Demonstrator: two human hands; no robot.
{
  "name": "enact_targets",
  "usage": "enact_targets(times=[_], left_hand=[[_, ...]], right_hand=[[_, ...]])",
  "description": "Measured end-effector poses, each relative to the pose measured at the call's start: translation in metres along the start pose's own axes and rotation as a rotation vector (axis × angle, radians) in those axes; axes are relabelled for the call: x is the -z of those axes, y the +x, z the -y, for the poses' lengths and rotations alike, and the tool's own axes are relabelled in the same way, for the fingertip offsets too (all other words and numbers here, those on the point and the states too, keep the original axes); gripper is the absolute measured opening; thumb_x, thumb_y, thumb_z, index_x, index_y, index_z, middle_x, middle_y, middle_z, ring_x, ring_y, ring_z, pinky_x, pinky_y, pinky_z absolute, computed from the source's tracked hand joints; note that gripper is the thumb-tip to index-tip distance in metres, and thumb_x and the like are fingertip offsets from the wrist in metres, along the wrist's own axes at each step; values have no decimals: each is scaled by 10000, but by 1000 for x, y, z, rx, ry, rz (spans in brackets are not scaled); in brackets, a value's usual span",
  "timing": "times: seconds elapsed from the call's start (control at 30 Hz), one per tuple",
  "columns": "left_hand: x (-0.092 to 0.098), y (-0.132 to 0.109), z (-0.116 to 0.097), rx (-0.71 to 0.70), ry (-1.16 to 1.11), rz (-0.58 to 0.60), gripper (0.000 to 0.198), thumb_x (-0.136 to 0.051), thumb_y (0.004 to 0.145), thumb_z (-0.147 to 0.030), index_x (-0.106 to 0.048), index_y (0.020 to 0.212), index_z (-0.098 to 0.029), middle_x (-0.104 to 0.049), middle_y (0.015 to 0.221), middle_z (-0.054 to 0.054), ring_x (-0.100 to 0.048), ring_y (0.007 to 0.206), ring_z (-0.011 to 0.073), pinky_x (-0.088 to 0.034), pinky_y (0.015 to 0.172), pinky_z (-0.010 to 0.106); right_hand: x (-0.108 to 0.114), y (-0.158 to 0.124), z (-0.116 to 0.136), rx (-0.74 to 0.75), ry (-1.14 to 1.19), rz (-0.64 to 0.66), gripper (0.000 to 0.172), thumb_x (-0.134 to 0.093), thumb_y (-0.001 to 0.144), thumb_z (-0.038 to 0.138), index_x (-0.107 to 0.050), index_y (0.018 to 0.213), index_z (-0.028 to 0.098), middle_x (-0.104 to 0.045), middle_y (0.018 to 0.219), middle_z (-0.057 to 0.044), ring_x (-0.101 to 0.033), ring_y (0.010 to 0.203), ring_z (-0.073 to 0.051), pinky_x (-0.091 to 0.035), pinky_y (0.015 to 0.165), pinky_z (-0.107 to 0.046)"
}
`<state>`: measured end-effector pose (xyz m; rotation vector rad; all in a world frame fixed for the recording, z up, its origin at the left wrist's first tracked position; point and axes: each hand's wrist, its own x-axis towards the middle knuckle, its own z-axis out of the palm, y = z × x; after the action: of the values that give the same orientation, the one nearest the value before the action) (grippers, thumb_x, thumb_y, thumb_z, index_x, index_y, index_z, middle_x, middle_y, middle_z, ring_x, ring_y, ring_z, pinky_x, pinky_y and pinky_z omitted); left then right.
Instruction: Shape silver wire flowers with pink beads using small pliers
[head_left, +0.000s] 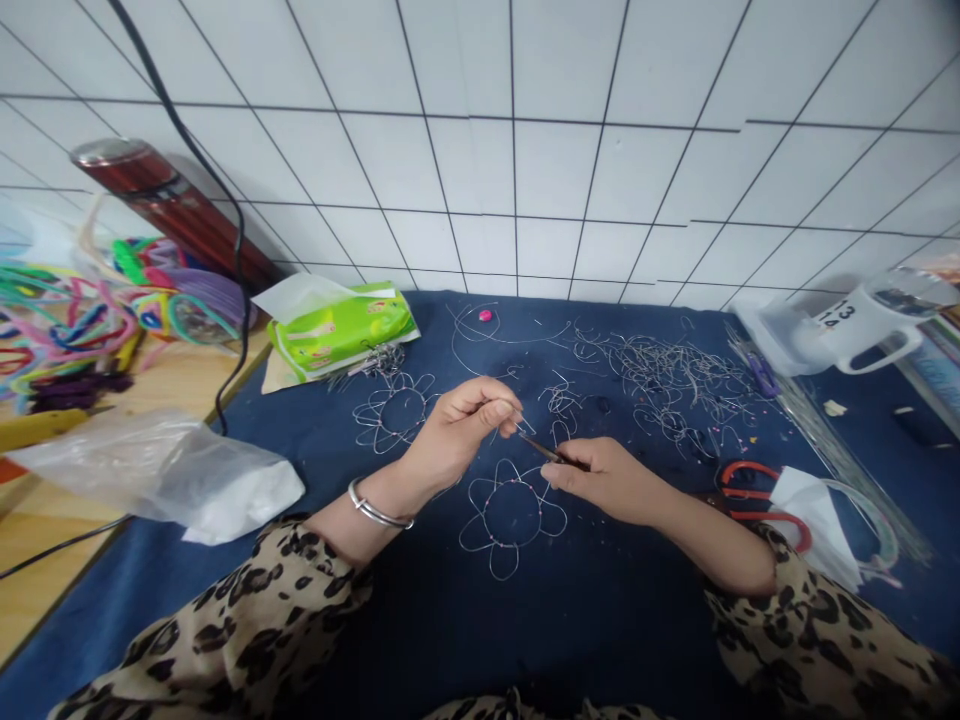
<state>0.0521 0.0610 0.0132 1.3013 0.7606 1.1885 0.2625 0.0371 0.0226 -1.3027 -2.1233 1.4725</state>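
My left hand (469, 425) pinches a thin piece of wire (528, 427) between thumb and fingers, above the middle of the dark blue cloth. From the right, my right hand (600, 478) is closed around a pair of pliers (551, 455), whose narrow tip points at the wire by my left fingertips. Whether the jaws touch the wire is too small to tell. Just below both hands lies a flower-shaped wire frame (486, 540) with looped petals and small pinkish beads. Another looped wire flower (367, 425) rests left of my left hand.
A pile of bent wire pieces (667, 370) spreads at the back right, near red-handled scissors (750, 490), long straight wires (855, 470) and a white mug (874, 320). A green tissue pack (345, 325), a plastic bag (165, 470) and a red thermos (180, 205) stand left. A tiled wall (562, 160) closes the back.
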Motion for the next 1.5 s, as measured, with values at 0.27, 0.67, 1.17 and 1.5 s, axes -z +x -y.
enact_targets(times=[0.27, 0.67, 1.17, 1.5], left_hand=[[4, 3, -2, -69, -8, 105, 112, -580, 847, -257, -623, 782, -176, -571, 715, 23, -544, 637, 112, -461, 614, 259], [6, 4, 3, -1, -61, 130, 96, -590, 845, -245, -618, 857, -155, -605, 790, 38, -576, 666, 111, -478, 638, 248], [-7, -7, -1, -81, 452, -7, 160, -558, 865, -256, -645, 771, -161, -617, 723, 31, -560, 678, 123, -443, 653, 277], [-10, -8, 0, -160, 574, -35, 161, -532, 881, -221, -642, 781, -159, -631, 690, 24, -584, 708, 127, -454, 707, 291]], right_hand=[[2, -1, 2, -23, 86, 25, 403, -466, 840, 535, -567, 720, 165, -380, 595, 45, -334, 529, -73, -277, 496, -220], [-2, -2, 3, 9, -120, -117, 445, -437, 856, 529, -373, 586, 181, -350, 529, 59, -341, 486, -61, -240, 468, -207], [-3, -2, -12, 309, -1047, -678, 319, -427, 902, 388, -539, 696, 172, -527, 658, -21, -435, 614, -137, -239, 562, -281], [3, -2, -10, 358, -1172, -742, 295, -460, 884, 391, -537, 694, 179, -501, 663, -32, -395, 641, -156, -234, 585, -304]])
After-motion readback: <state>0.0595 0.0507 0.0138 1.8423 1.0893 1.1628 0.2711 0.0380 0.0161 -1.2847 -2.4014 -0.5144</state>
